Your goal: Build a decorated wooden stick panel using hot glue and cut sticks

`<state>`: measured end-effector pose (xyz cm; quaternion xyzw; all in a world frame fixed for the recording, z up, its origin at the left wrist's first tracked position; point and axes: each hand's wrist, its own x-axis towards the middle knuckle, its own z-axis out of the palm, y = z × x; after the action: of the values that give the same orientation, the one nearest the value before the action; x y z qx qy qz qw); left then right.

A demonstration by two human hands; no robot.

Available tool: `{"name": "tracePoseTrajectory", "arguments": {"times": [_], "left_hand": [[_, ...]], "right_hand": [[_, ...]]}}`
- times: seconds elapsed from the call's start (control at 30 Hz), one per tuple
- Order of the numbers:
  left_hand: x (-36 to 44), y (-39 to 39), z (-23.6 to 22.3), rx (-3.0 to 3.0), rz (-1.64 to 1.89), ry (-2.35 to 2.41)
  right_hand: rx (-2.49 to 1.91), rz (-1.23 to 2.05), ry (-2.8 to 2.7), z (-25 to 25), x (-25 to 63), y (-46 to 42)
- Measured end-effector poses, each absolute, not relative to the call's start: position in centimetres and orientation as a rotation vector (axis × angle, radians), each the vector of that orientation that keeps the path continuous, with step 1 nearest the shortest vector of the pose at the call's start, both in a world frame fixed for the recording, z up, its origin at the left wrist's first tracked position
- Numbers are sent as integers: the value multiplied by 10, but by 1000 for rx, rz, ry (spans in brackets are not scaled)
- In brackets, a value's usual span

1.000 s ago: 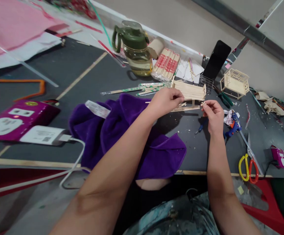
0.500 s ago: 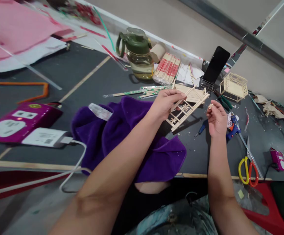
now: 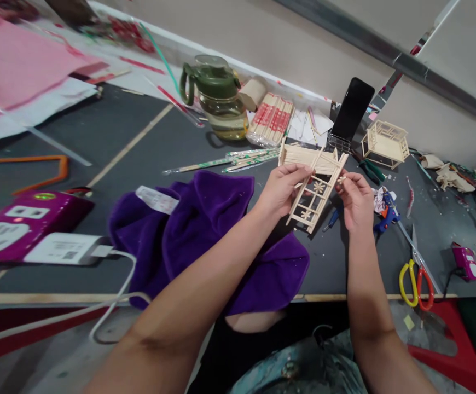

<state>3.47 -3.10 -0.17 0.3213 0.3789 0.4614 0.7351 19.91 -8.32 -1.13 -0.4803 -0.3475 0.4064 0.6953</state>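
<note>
My left hand (image 3: 283,189) is closed on the left side of a small wooden stick frame (image 3: 312,203), a ladder-like lattice with star-shaped pieces set in its openings. Pinched in my right hand (image 3: 356,201) is a small star-shaped wooden piece (image 3: 342,179), close beside the frame's right edge. Whether the piece touches the frame I cannot tell. Behind the frame shows a panel of pale sticks (image 3: 303,156). Under my left forearm lies a purple cloth (image 3: 205,219). A blue glue gun (image 3: 388,214) rests right of my right hand.
A green-lidded jug (image 3: 217,101), packed sticks (image 3: 271,119), a phone on a stand (image 3: 353,109) and a small wooden stick model (image 3: 385,143) stand along the back. Scissors (image 3: 414,276) lie at the front right. A purple power socket (image 3: 28,221) with a white charger sits left.
My right hand has moved left with the star-shaped piece, up to the frame. The frame in my left hand has turned steeper and shifted slightly right. The view has shifted a little.
</note>
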Motion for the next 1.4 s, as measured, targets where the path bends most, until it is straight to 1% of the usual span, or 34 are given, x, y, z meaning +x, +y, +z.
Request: {"name": "tracePoseTrajectory", "arguments": {"times": [0.1, 0.2, 0.4, 0.57, 0.9, 1.17, 1.4], "left_hand": [[36, -38, 3, 723, 991, 803], [33, -42, 8, 824, 896, 783], [27, -43, 15, 983, 867, 802], [28, -41, 8, 1034, 834, 863], [25, -35, 3, 1055, 833, 909], [22, -32, 1, 995, 814, 868], [25, -34, 0, 1021, 853, 835]], "right_hand": [[-1130, 858, -813, -10, 197, -84], [-1179, 859, -808, -9, 200, -86], [-1231, 1025, -839, -6, 200, -91], [-1263, 1028, -931, -7, 195, -92], [-1289, 740, -1073, -7, 182, -95], [-1478, 435, -1210, -13, 169, -103], [-1497, 310, -1336, -11, 170, -104]]}}
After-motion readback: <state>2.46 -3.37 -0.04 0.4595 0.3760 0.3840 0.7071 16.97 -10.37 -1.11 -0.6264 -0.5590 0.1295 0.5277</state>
